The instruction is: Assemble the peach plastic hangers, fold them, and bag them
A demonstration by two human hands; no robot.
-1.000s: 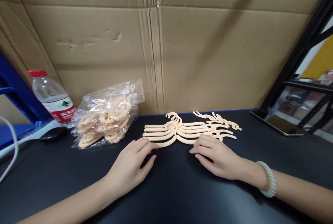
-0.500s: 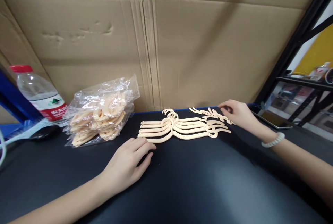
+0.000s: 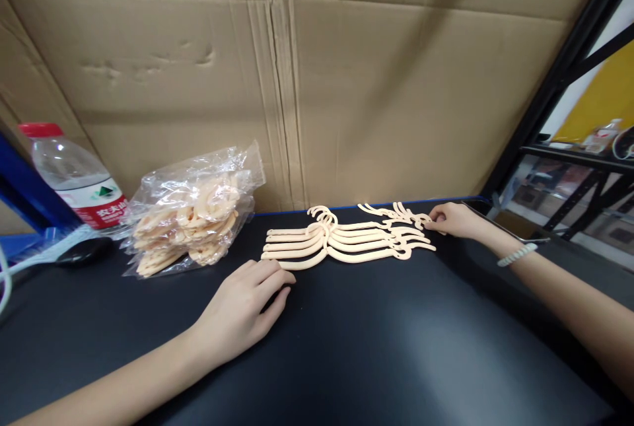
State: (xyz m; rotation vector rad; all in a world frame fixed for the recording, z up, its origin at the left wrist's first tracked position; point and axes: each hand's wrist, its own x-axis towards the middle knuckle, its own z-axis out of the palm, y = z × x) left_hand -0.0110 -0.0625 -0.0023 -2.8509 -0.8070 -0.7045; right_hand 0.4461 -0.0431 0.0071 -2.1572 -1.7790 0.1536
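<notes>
Several beige plastic hangers [image 3: 360, 257] lie in an overlapping row on the dark table, their hooks bunched at the middle and pointing up-left. Over the left end of the lowest hanger rests my left hand [image 3: 250, 300], palm down, thumb and fingers apart; it grips nothing. To the right, several loose curved beige pieces [image 3: 396, 214] lie in a jumbled cluster behind the hangers' right arms. My right hand [image 3: 456, 220], wearing a pale coiled band, pinches the right end of one curved beige piece [image 3: 422, 220] in that cluster. The fingertips partly hide that end.
A clear plastic bag [image 3: 191, 211] of beige parts sits at left, beside a red-capped water bottle [image 3: 82, 178] and a black mouse [image 3: 85, 251]. A cardboard wall [image 3: 396, 82] stands behind the table. A phone-like flat object [image 3: 515, 231] lies behind my right wrist.
My right hand has come down from above the cluster to the table, and its fingertips have closed on a curved beige piece. My left hand stays almost still.
</notes>
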